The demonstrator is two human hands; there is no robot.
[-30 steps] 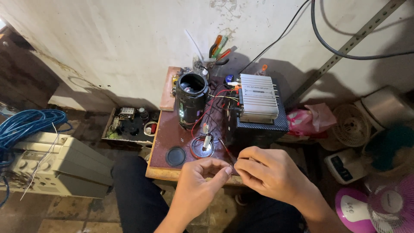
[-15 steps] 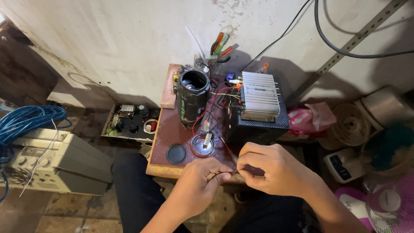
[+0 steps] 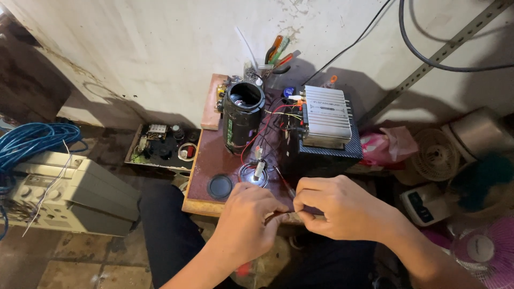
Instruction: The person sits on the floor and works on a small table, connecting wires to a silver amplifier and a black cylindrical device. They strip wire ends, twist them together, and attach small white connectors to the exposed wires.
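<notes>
At the near edge of the small brown tabletop (image 3: 214,160), just in front of the silver amplifier (image 3: 325,115), both hands meet over a thin wire (image 3: 274,216). Left hand (image 3: 247,222) is closed, its fingertips pinching one end of the wire; right hand (image 3: 334,206) is closed too, thumb and forefinger pinched on the other end, so the two ends sit together between them (too small to tell whether the ends are bare or already twisted). Left of the amplifier stands a black cylinder (image 3: 242,115) with its top open, and red and black leads (image 3: 270,128) run loose between it and the amplifier. Judging by this, the joining of wires looks under way and not finished: several leads near the amplifier hang unconnected, and a small metal clip (image 3: 259,169) lies on a shiny disc (image 3: 252,175) just in front of it. Round black cap (image 3: 220,187) lies further left, off whatever it covers.
</notes>
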